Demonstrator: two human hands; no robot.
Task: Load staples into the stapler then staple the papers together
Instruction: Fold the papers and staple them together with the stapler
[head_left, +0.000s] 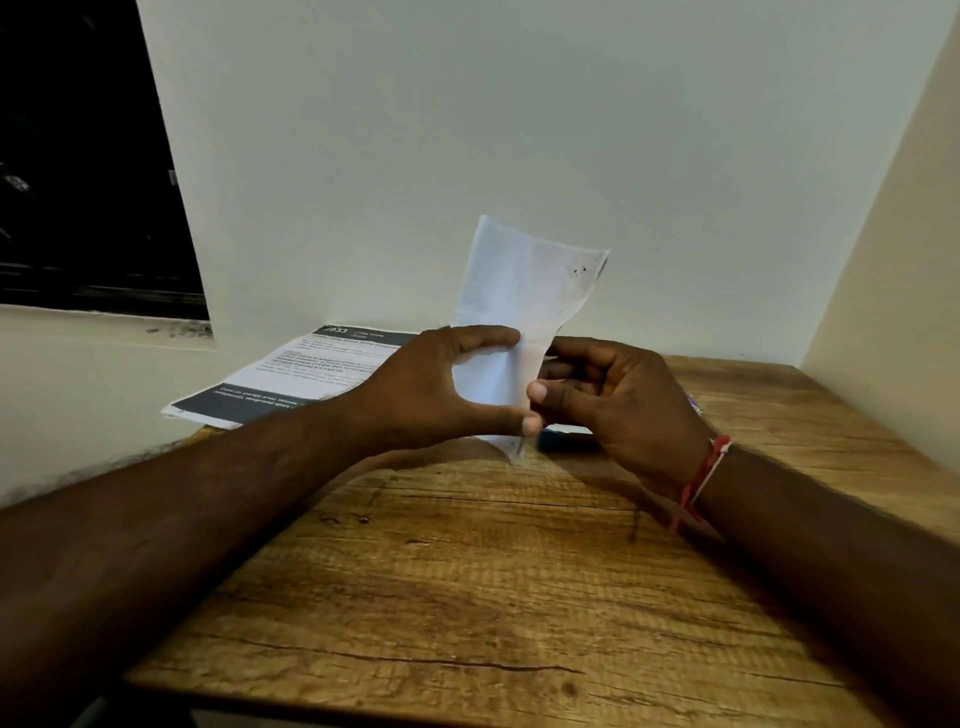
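Left hand (415, 395) and right hand (623, 405) hold paper (524, 291) upright over the bench (467, 571), fingers (488, 335) clamped on its edges. The stapling step seems in hand; next, reaching what may be the stapler (563, 440) beneath.

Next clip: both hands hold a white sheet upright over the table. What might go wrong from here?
The thin white paper sheet, pinched low by the left hand and right hand, stands unsupported and may flop or crease. The printed sheets with dark banners reach past the left edge of the wooden table and might slide off.
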